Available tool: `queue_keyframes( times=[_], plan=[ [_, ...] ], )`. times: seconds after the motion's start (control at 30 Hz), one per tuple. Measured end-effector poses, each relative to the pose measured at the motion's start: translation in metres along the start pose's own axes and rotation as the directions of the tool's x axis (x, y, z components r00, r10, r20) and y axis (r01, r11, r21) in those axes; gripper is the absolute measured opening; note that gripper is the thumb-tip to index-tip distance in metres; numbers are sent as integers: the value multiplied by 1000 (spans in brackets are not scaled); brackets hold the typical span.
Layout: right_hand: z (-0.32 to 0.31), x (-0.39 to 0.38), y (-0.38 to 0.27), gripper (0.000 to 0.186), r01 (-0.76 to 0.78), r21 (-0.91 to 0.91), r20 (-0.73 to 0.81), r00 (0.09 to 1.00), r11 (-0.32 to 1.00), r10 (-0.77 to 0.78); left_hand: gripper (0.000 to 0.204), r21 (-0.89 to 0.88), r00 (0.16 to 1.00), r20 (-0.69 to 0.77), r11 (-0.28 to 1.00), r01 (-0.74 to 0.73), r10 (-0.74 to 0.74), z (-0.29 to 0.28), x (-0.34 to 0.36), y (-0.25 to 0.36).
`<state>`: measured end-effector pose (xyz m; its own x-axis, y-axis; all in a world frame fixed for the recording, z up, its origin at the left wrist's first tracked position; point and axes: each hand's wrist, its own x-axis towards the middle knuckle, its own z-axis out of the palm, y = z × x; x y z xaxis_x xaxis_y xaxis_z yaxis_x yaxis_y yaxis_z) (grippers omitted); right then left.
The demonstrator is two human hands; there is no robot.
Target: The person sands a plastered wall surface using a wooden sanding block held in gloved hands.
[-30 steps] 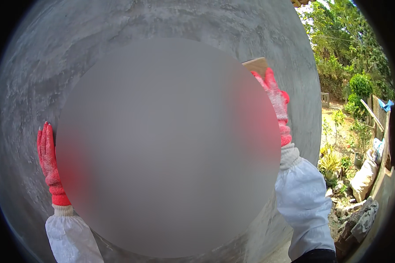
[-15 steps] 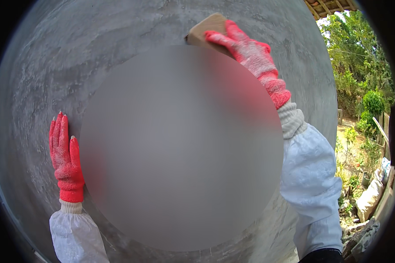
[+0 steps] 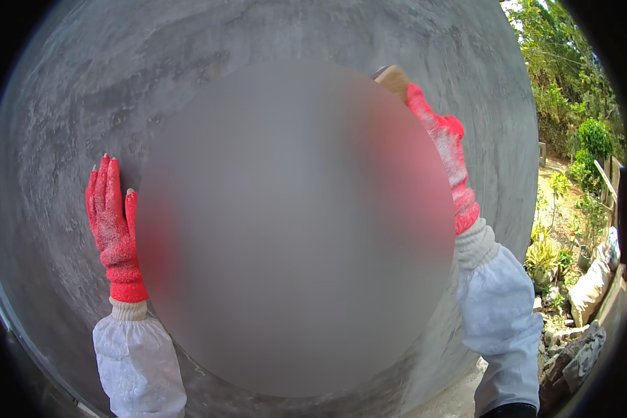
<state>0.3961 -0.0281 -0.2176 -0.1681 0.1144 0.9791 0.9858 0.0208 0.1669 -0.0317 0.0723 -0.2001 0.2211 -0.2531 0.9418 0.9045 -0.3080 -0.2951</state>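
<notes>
A grey plastered wall point(image 3: 272, 35) fills most of the view, and a round blur covers its middle. On the left, my left hand point(image 3: 111, 216), in a red dust-whitened glove, lies flat against the wall with fingers stretched upward. My right hand point(image 3: 449, 146), in a matching glove, is at the upper right, closed on a tan wooden block point(image 3: 395, 82) with a dark edge. The block is against the wall. Most of the right hand's fingers and part of the block are hidden by the blur.
The wall ends at the right; beyond it are green trees point(image 3: 557, 83), a dirt yard with plants, a pale sack point(image 3: 592, 285) and rubble point(image 3: 571, 355). White sleeves point(image 3: 498, 299) cover both my forearms.
My right hand has moved down and to the right with the wooden block. My left hand stays flat on the wall, appearing slightly higher and further right in the picture.
</notes>
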Motion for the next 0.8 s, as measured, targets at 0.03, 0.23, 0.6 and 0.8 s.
queue_keyframes(
  times=[0.03, 0.23, 0.6, 0.8],
  plan=[
    [2, -1, -14, 78, 47, 92, -10, 999, 995, -46, 48, 3, 1000, 0, 1000, -9, 9, -1, -2, -1],
    [7, 75, 55, 60, -142, 339, -255, 938, 930, 236, 50, 11, 1000, 5, 1000, -13, 13, -2, 4, 0],
    [14, 1, -70, 67, 330, 337, -17, 939, 882, -345, 50, 61, 1000, 12, 998, 9, -10, 1, -4, -5],
    [19, -1, 149, 72, -189, 391, -244, 923, 901, 299, 49, 56, 999, 20, 998, 35, -37, 0, 4, 7]
  ],
)
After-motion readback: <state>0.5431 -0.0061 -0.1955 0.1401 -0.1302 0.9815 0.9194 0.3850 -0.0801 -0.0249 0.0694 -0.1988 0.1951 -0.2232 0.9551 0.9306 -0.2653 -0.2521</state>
